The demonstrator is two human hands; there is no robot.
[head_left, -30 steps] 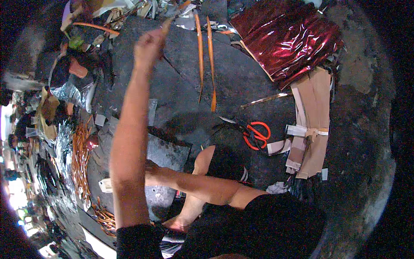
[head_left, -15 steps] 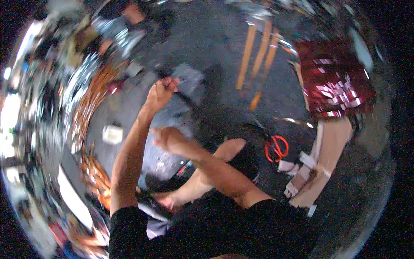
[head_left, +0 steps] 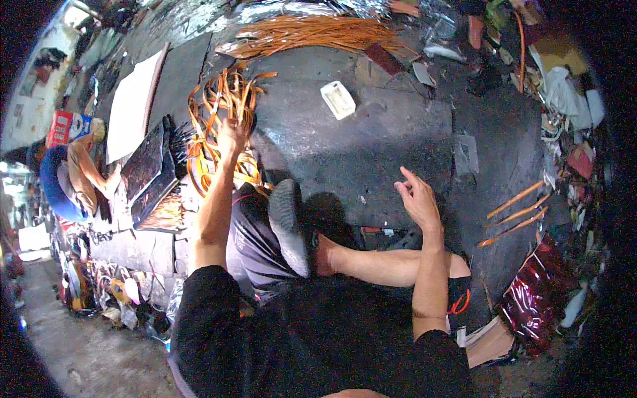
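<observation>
- The left hand [head_left: 230, 134] has swung from the far strips to the tangled orange strips [head_left: 222, 126], fingers closing among them; a firm grip cannot be told.
- The right hand [head_left: 418, 199], right of that tangle, hangs open and empty.

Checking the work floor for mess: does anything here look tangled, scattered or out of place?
Yes. The orange strips under the left hand lie in a tangled loop rather than a straight bundle like the long strips beyond. Three loose sticks lie apart near the right hand, which is empty.
</observation>
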